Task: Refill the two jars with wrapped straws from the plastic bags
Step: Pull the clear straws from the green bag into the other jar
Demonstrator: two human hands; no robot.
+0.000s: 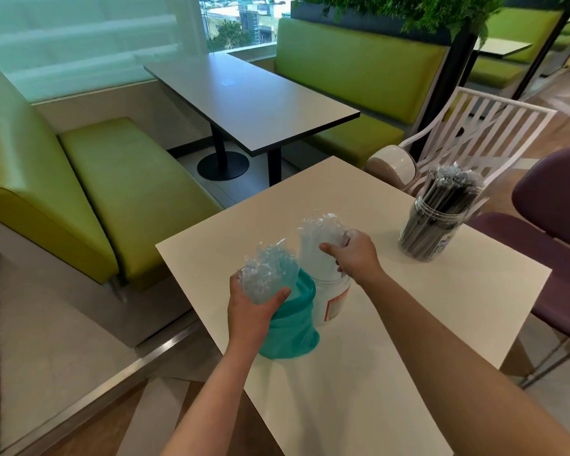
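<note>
On the pale square table, the left hand gripped clear-wrapped straws above a teal plastic bag. The right hand clutched a white-straw bundle standing in a white-labelled jar. A clear jar of black straws stood well apart.

This is a café or restaurant seating area. Green padded booth benches face each other across a pedestal table by a big window, with a white table, purple chairs and a jar of straws nearby.
</note>
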